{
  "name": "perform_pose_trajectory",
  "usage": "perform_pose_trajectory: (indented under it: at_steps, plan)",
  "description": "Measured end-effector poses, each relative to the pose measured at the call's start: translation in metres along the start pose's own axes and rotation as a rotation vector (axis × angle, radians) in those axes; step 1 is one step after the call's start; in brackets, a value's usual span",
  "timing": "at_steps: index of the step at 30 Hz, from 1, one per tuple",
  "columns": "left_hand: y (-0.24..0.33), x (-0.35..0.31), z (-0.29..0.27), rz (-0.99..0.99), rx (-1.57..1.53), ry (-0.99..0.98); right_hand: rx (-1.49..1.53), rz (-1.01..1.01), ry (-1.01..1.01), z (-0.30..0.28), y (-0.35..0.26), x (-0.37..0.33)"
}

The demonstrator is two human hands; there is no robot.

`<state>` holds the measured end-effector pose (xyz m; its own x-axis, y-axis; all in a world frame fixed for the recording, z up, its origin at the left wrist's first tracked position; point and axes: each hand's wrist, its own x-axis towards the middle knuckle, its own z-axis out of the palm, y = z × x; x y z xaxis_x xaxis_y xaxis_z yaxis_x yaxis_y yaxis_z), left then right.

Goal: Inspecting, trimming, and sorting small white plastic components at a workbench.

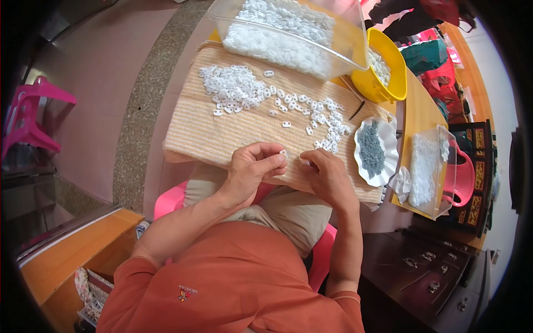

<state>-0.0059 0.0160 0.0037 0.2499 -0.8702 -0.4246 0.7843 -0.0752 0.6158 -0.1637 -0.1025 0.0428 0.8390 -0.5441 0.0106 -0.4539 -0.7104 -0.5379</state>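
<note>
My left hand (256,167) pinches a small white plastic piece (283,152) between thumb and forefinger, just above the near edge of the cloth-covered table (194,130). My right hand (328,176) is a little to the right, its fingertips pressed together; what they hold, if anything, is too small to make out. Beyond the hands lies a loose heap of white two-holed plastic pieces (236,87). A second scatter of such pieces (331,129) trails down toward my right hand. To the right, a white fluted dish (391,145) holds many tiny grey parts (371,150).
A clear plastic bin (355,39) full of white pieces stands at the far edge, beside a yellow bucket (402,77). A dark thin tool (357,110) lies near the dish. Another clear box (438,194) is at the right. A pink stool (36,119) stands on the left floor.
</note>
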Motion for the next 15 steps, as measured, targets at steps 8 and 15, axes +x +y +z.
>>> perform_pose_trajectory:
  at_steps: [8,15]
  plan:
    - [-0.001,0.0,0.002,-0.002,0.027,-0.031,0.693,0.278,0.006,0.023,0.017,-0.015]
    - [-0.002,0.0,0.002,0.003,0.054,-0.043,0.934,0.346,0.044,0.027,0.017,-0.017]
